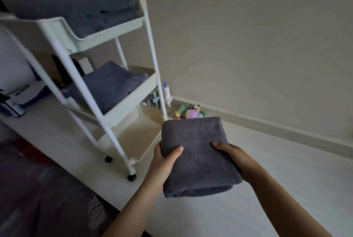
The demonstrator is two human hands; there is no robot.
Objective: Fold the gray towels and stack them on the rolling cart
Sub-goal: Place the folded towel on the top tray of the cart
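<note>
A folded gray towel (196,156) hangs in the air between my hands, just right of the cart's bottom tray. My left hand (165,160) grips its left edge with the thumb on top. My right hand (236,158) grips its right edge, thumb on top, fingers underneath and hidden. The white rolling cart (103,106) stands to the left with three trays. Gray towels lie loosely folded in the top tray (76,9). A folded gray towel (110,85) sits in the middle tray. The bottom tray (137,133) holds nothing that I can see.
Small toys and bottles (183,110) lie on the floor behind the cart by the wall. A dark patterned bedcover (38,189) fills the lower left. Boxes and a dark device (13,106) sit left of the cart. Pale floor (267,189) spreads to the right.
</note>
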